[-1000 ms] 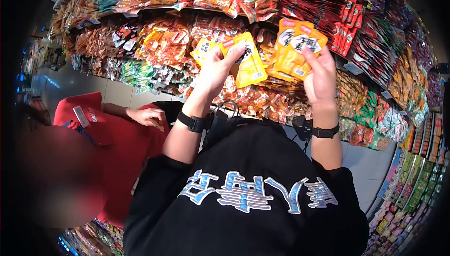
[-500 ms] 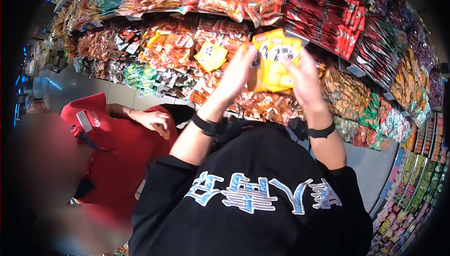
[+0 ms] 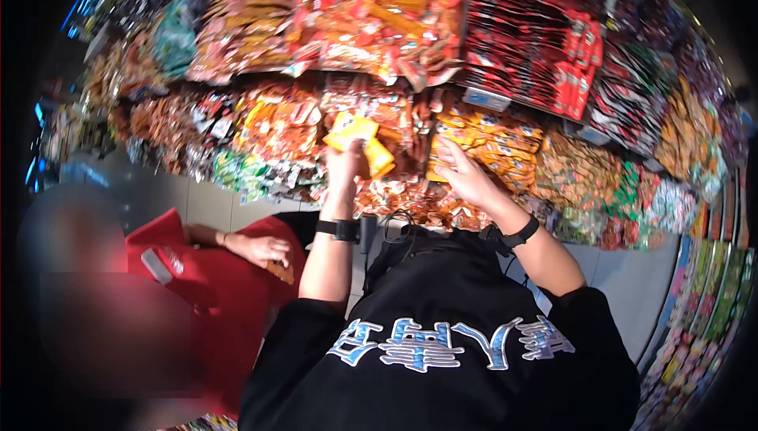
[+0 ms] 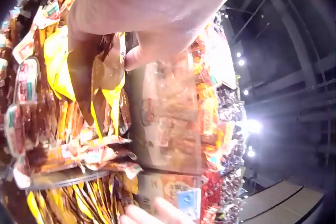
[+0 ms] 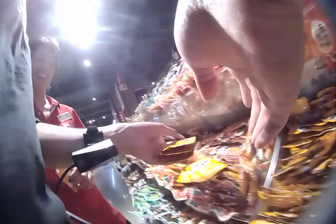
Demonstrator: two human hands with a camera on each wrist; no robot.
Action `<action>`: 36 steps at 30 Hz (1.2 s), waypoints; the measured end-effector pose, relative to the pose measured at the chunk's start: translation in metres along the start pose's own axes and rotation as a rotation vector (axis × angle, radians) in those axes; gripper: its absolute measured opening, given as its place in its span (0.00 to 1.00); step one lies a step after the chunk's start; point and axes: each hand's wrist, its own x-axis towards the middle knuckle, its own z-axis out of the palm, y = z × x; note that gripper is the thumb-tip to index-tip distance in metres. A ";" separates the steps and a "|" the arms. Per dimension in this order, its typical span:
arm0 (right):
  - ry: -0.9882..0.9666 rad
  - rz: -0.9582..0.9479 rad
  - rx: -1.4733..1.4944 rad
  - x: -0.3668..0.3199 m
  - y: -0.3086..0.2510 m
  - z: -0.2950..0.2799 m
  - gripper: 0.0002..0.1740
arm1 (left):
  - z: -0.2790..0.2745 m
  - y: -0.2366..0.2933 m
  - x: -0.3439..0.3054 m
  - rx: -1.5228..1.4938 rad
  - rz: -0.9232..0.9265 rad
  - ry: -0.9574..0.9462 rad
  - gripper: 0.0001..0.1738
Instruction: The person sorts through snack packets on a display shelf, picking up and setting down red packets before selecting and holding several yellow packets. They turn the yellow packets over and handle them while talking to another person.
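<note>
My left hand (image 3: 341, 174) pinches a yellow snack packet (image 3: 379, 159) over the bin of orange-red snacks. In the right wrist view the same packet (image 5: 181, 144) shows between the thumb and fingers of that hand. Close by, another yellow packet (image 5: 202, 170) lies flat on the pile. My right hand (image 3: 472, 180) reaches over the near left corner of the bin of yellow packets (image 3: 493, 145), its fingers extended and holding nothing. Seen from the right wrist, its fingertips (image 5: 261, 139) point down close to the clear bin divider (image 5: 273, 162).
Behind these bins a higher row holds red packets (image 3: 525, 48) and orange snack sticks (image 3: 379, 20). Green-wrapped snacks (image 3: 237, 174) sit at the near left. A person in a red shirt (image 3: 225, 297) stands close at my left. More shelves (image 3: 703, 297) run along the right.
The fanned yellow packets have left my right hand, which came down to the yellow bin. My left hand first met the right, then moved left with a yellow packet.
</note>
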 end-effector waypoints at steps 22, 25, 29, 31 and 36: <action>0.528 -0.187 -1.263 0.066 0.053 -0.136 0.16 | 0.036 -0.024 0.045 0.519 0.060 0.339 0.41; 0.745 -0.380 -1.243 0.089 0.066 -0.136 0.17 | 0.037 -0.044 0.021 0.491 0.305 0.214 0.35; 0.574 -0.196 -1.294 0.090 0.079 -0.137 0.16 | 0.046 -0.017 -0.043 0.349 0.172 0.014 0.34; 0.491 0.018 -1.243 0.092 0.082 -0.135 0.14 | 0.041 -0.015 -0.046 0.450 0.258 -0.092 0.31; 0.489 0.001 -1.255 0.090 0.082 -0.143 0.12 | 0.038 -0.015 -0.064 0.470 0.312 -0.173 0.26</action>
